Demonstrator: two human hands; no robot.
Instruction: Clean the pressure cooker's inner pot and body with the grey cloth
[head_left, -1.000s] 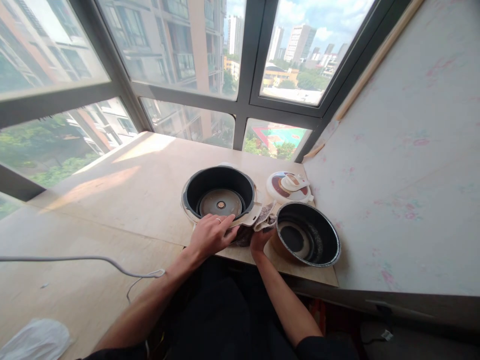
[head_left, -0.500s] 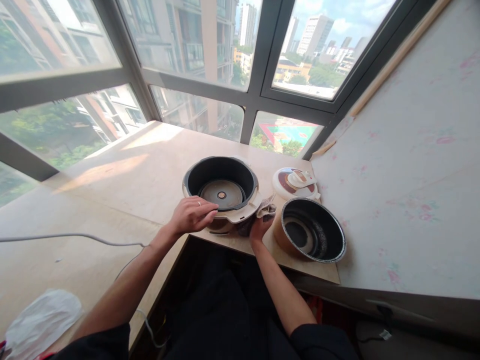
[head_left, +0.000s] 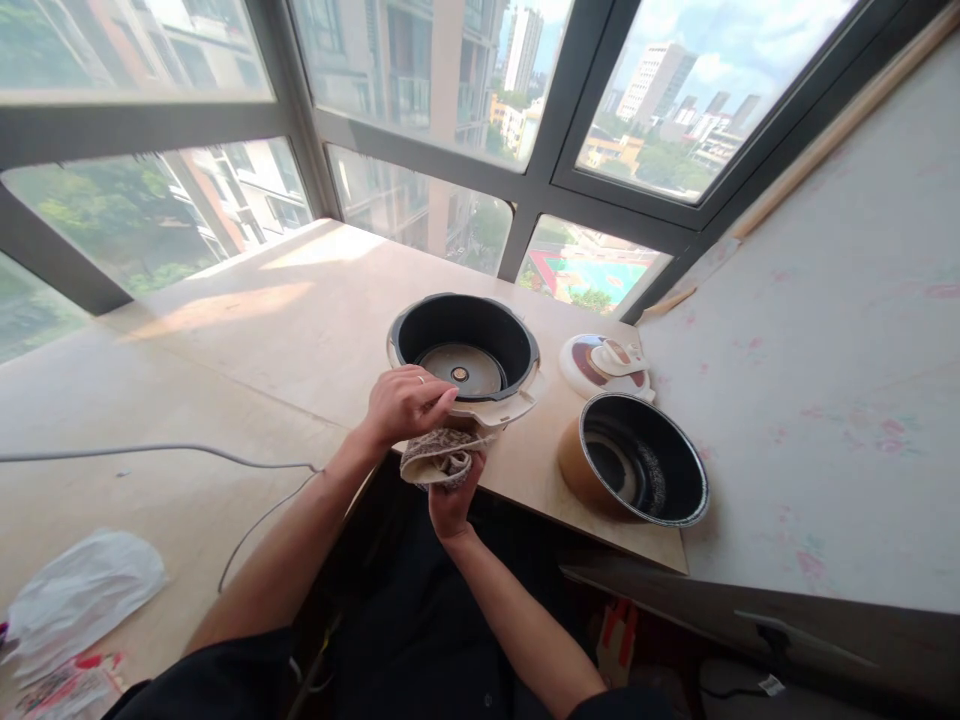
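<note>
Both hands sit near mid-frame: the left hand [head_left: 411, 403] curls at the near rim of the pressure-cooker housing, presumably to steady it, though with the fingers' undersides hidden I cannot tell whether it truly grasps; the right hand [head_left: 454, 500] grips a bunched, patterned cloth.

Working outward from my feed, windows [head_left: 420, 205] span the top of the frame, and below them a pale wooden ledge [head_left: 247, 400] gives everything flat footing. On it, at the centre, stands the pressure-cooker housing [head_left: 476, 325], close to the ledge's front edge, which I judge keeps it within easy reach. With its mouth open upward, the heating plate [head_left: 480, 368] shows inside.

Right of centre, the golden-sided inner pot [head_left: 581, 470] stands mouth up, apart from the housing, so both interiors lie exposed. Just behind it, near the wall, rests the white-and-brown lid [head_left: 607, 365], handle upward, probably out of the arms' way. At lower left I see a crumpled plastic bag [head_left: 86, 590].

Folded into a wad just before the housing's front, the cloth [head_left: 433, 455] looks easy to press with. A grey cable [head_left: 150, 450] crosses the left side.
</note>
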